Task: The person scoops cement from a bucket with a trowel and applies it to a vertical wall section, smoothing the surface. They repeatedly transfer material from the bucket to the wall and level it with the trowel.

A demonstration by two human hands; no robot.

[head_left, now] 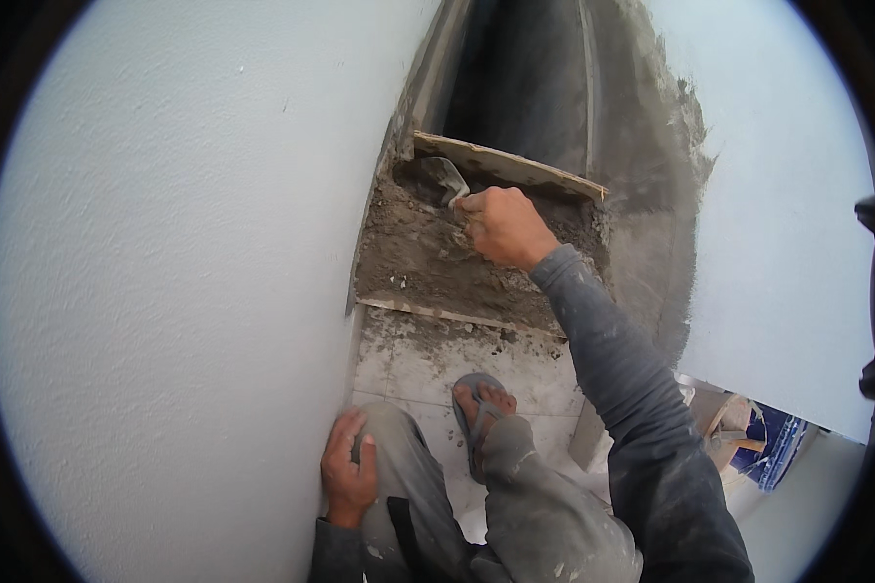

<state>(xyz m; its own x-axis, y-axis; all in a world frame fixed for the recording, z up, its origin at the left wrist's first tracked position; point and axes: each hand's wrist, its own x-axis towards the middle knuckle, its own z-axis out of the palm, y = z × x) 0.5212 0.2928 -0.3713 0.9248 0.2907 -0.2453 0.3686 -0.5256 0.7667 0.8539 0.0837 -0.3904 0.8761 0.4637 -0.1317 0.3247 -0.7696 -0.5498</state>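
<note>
My right hand (508,228) is closed around the handle of a trowel (442,178), its blade pressed into the far left corner of a bed of wet mortar (437,253). The mortar is grey-brown and rough, with lumps and a few pale chips. A thin wooden board (506,163) bounds it at the far side, and a second wooden strip (457,316) runs along its near edge. Down at the left, my left hand (350,469) rests on my knee beside the white wall, fingers loosely stretched and holding nothing.
A white textured wall (185,272) rises close at the left. Beyond the board is a dark opening (520,78); grey fresh render (642,243) covers its right side. My sandalled foot (481,413) stands on mortar-spattered white tiles (399,374). A blue container (773,442) with tools sits lower right.
</note>
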